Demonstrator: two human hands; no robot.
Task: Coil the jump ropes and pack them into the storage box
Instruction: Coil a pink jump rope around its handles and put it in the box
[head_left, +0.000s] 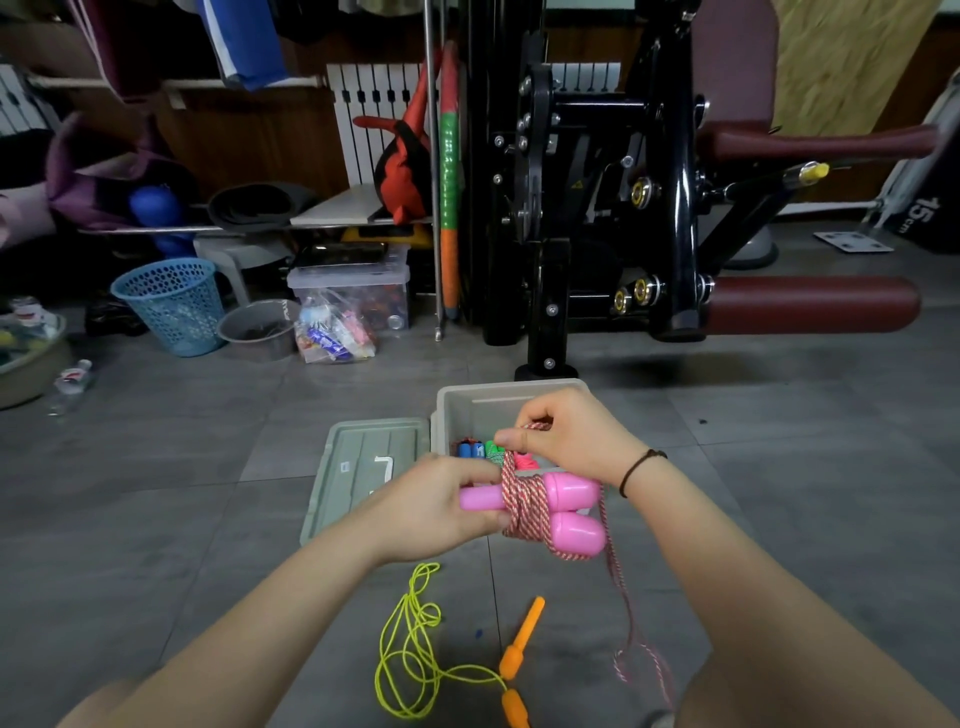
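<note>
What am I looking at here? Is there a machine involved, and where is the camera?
No machine does the work here. These are a person's two bare hands, filmed by one wide-angle camera worn on the head, looking forward and down. The left hand grips a pair of pink handles, and the right hand pinches the pink-and-white rope that is wound round them; its loose end hangs down to the right. Just behind the hands stands an open grey storage box on the tiled floor, with blue and green items inside, and its lid lies beside it on the left. Nearer the person, a yellow rope with orange handles lies uncoiled on the floor. The black frame behind is gym equipment, not part of the task.
</note>
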